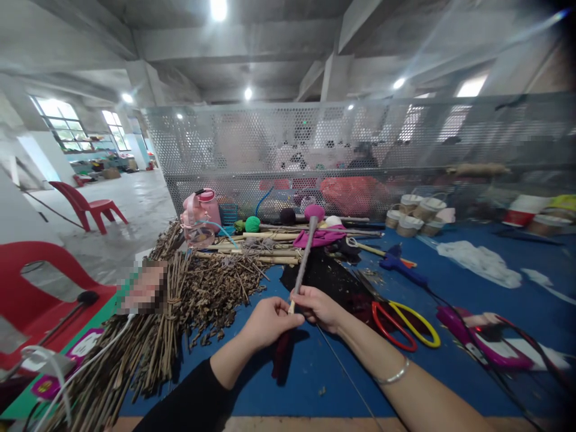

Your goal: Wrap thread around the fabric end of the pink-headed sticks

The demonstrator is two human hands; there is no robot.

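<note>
Head view: above a blue-covered desk (252, 393), the fingers of the left hand (269, 324) and the right hand (321, 307) pinch the lower end of a grey stick (305, 258), its magenta ball (314, 212) pointing away. Dried stalks (164, 336) lie heaped on the left, scissors (390, 305) on the right. Beyond the desk stand a perforated screen (252, 141) and, across a shiny grey floor (141, 192), windows (60, 123) beneath concrete beams (234, 42) and bright lamps (218, 8).

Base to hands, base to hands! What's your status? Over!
Left grip and right grip pinching the stick. Pink ball at its far end. Scissors off to the right, touching neither.
</note>
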